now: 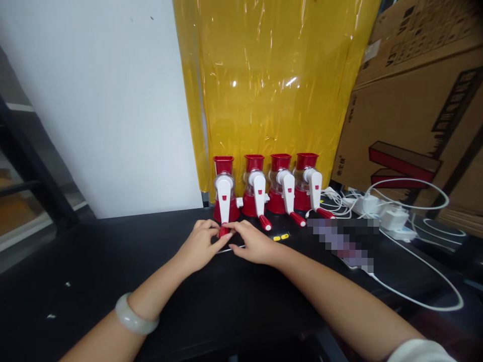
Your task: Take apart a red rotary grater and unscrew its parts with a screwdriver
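Black tabletop [94, 261], four red-and-white rotary graters [259, 188], white cables [461, 301], chargers [394, 219]

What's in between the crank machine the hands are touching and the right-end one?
In the head view, the second machine and third machine stand between the touched machine and end machine.

the left hand [202, 244] and right hand [254, 243] partly hide the red crank knob [224, 232] of the leftmost rotary grater [225, 188]. a cabled device [347, 246] is blurred out. the cardboard box [400, 115], cut off at right, bears some print too small to read.
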`<state>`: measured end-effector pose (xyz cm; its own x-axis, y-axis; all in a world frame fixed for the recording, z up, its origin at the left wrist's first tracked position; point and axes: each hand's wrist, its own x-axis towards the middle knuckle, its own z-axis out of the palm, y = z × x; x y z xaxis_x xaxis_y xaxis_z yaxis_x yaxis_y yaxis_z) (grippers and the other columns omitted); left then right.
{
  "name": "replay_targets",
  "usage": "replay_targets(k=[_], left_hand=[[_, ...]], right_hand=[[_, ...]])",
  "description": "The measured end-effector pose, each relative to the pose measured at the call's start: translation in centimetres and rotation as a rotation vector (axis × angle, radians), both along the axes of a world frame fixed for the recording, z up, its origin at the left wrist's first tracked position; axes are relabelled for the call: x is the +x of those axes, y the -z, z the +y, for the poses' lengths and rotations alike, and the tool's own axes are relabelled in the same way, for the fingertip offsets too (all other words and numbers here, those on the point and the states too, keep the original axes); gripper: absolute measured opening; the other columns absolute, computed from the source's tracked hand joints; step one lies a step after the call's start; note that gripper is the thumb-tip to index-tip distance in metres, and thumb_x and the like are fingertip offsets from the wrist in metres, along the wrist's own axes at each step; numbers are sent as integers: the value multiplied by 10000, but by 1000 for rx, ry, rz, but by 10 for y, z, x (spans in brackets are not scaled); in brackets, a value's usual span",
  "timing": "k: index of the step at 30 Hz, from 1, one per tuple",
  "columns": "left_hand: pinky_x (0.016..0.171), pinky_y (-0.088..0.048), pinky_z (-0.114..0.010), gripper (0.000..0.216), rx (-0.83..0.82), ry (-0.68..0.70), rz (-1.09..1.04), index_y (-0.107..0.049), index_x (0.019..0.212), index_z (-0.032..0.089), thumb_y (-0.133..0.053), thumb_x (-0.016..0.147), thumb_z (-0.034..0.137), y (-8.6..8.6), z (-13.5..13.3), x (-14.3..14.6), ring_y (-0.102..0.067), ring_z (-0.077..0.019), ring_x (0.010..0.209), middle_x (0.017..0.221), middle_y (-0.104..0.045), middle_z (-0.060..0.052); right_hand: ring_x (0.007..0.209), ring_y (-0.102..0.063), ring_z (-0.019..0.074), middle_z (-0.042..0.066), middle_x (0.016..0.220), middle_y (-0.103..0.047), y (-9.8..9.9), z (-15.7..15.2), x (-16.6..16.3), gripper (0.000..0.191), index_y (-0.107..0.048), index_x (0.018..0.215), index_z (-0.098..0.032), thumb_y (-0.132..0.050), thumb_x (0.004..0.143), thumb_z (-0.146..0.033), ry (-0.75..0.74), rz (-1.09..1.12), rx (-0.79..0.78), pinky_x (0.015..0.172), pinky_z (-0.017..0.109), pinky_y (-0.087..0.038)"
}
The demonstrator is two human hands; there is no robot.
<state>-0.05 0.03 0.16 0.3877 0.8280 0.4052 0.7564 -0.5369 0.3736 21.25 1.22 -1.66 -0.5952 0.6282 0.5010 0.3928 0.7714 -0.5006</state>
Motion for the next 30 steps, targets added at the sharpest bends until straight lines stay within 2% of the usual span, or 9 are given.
replay_targets(k=[9, 24, 30], left_hand=[[986, -428, -470, 446, 14, -5, -2, -780, 892, 231, -533, 920, 601, 2, 2, -1, -508, -282, 1067, 1014, -669, -75], [948, -443, -454, 401, 65, -37, -30, -681, 706, 209, -602, 873, 565, 3, 2, 2, -519, -284, 1044, 986, -670, -73], [948, -449, -450, 403, 70, -65, -22, -653, 693, 205, -617, 855, 572, 2, 2, 2, -519, -288, 1055, 988, -664, -75]], right_hand=[[1132, -551, 234, 114, 1230, -655, 0, 1, -1, 568, -502, 1396, -182, -647, 848, -217, -12, -4, -11, 1014, 431, -468], [1132, -556, 237, 102, 1200, -658, 0, 0, -1, 582, -503, 1400, -206, -661, 840, -202, -12, -2, -26, 1011, 438, -463], [1131, -551, 237, 116, 1208, -657, 1, 1, 0, 595, -493, 1410, -185, -662, 839, -204, -13, 0, -30, 1010, 438, -463]])
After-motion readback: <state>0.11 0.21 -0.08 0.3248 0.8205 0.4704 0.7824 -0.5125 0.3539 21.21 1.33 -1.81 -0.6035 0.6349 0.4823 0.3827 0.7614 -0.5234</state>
